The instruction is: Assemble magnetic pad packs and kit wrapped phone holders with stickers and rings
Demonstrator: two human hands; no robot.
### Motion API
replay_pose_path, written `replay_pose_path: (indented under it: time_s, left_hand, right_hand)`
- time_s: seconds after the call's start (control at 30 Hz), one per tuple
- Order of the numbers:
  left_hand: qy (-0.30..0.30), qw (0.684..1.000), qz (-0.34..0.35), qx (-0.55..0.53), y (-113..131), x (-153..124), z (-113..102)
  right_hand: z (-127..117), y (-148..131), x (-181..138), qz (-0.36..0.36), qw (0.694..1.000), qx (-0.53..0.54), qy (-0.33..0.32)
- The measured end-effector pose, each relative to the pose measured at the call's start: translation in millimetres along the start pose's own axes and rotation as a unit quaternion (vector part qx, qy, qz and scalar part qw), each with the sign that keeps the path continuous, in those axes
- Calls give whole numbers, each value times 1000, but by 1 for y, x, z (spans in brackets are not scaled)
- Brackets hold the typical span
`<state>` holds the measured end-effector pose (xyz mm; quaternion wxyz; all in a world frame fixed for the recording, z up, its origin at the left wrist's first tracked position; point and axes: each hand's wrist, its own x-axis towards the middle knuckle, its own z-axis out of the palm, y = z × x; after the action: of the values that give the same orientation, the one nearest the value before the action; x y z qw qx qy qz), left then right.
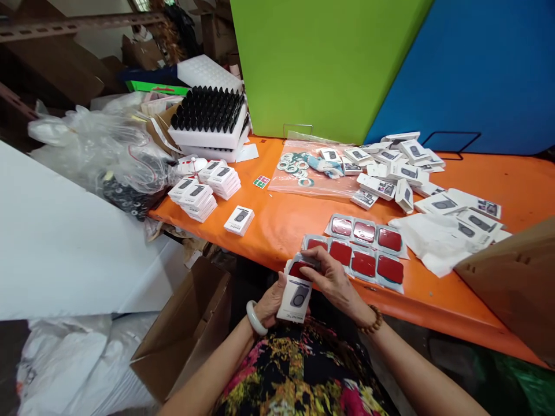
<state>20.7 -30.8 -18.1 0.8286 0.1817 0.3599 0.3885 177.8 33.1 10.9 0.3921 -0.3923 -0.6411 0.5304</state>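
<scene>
My left hand (pixel 269 300) is closed around a small white box (pixel 295 300) printed with a dark device and the word MAGNETIC. From the box's top end sticks out a red-faced item in a clear sleeve (pixel 299 269). My right hand (pixel 332 280) pinches this item at the box's mouth. Just beyond, rows of similar sleeved items with red faces (pixel 363 263) lie flat on the orange table (pixel 277 231). One closed white box (pixel 239 220) lies apart to the left, near stacks of the same boxes (pixel 197 199).
A heap of white boxes (pixel 407 167) lies at the back right, by a white cloth-like sheet (pixel 437 240). A clear bag with ring-shaped pieces (pixel 297 164) is in the middle. Foam trays of black pieces (pixel 208 112) stand back left. Cardboard boxes flank me: an open one (pixel 186 329) and another (pixel 515 283).
</scene>
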Motion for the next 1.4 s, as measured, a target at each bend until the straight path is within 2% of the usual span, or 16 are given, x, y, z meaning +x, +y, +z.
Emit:
replay_pose_path:
  time_s: [0.1, 0.3, 0.43, 0.53, 0.63, 0.7, 0.77, 0.83, 0.9, 1.0, 1.2, 1.3, 1.4]
  left_hand:
    - [0, 1000, -4, 11, -2, 0, 3]
    - [-17, 999, 30, 14, -14, -2, 8]
    - [-47, 999, 6, 21, -22, -5, 7]
    - [-18, 998, 22, 49, -21, -9, 2]
    - [80, 983, 126, 108, -16, -17, -5]
    - [135, 966, 176, 136, -13, -22, -8]
    - [161, 955, 193, 155, -11, -25, -10]
    - [174, 948, 202, 173, -11, -26, -11]
    - [179, 945, 202, 184, -12, -25, -11]
    - [175, 948, 180, 194, -13, -22, -10]
    - [184, 944, 127, 243, -11, -21, -8]
    - [209, 917, 165, 296, -9, -22, -6]
    - [216, 895, 203, 334, -7, -20, -2]
  right_hand:
    - [4, -5, -9, 2, 998, -59, -10]
    - [9, -18, -32, -70, 976, -196, -67]
    - [4, -16, -46, -47, 964, -244, -92]
    - [3, -8, -51, -15, 971, -221, -91]
    - [10, 1, -54, -20, 981, -178, -72]
    - [17, 7, -57, -38, 989, -144, -21]
    - [24, 14, -62, -44, 991, -113, 48]
    - [29, 20, -67, -21, 990, -76, 114]
    - [32, 26, -71, 19, 988, -22, 152]
    - [32, 31, -75, 80, 987, 40, 137]
    - [31, 27, -74, 187, 978, 82, 42]
    - [32, 22, -72, 211, 973, 89, 30]
    - [36, 19, -71, 186, 977, 74, 72]
